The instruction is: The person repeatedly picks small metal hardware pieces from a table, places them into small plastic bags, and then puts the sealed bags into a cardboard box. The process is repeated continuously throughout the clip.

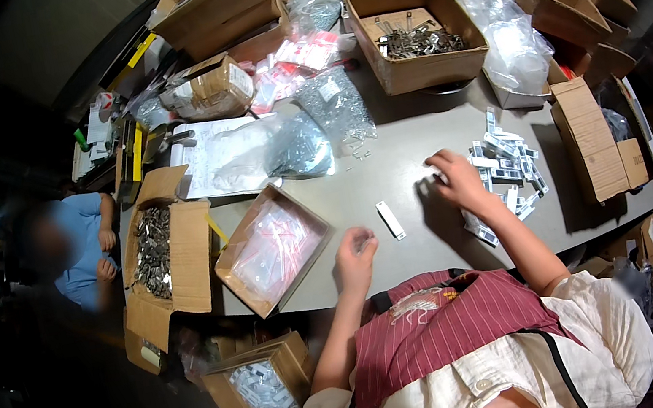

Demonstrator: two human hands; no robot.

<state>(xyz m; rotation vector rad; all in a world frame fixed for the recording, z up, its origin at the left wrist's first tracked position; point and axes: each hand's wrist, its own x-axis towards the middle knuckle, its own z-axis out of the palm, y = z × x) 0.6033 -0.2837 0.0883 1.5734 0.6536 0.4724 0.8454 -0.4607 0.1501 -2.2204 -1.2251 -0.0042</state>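
Observation:
A white oblong plastic piece (390, 220) lies on the grey table between my hands. Just to its left is my left hand (356, 255), its fingers curled together around a small blurred patch that I cannot identify. My right hand (456, 176) hovers to the right of the piece, fingers loosely apart, with nothing visible in them. Beside and beneath my right forearm spreads a heap of similar white-and-grey oblong pieces (502, 168), partly hidden by the arm.
An open carton of plastic bags (278, 250) sits left of my hands, beside a box of metal parts (153, 253). Further back are a bag of screws (296, 145), papers (208, 156) and a carton of metal clips (420, 40). Another person (81, 243) is at far left.

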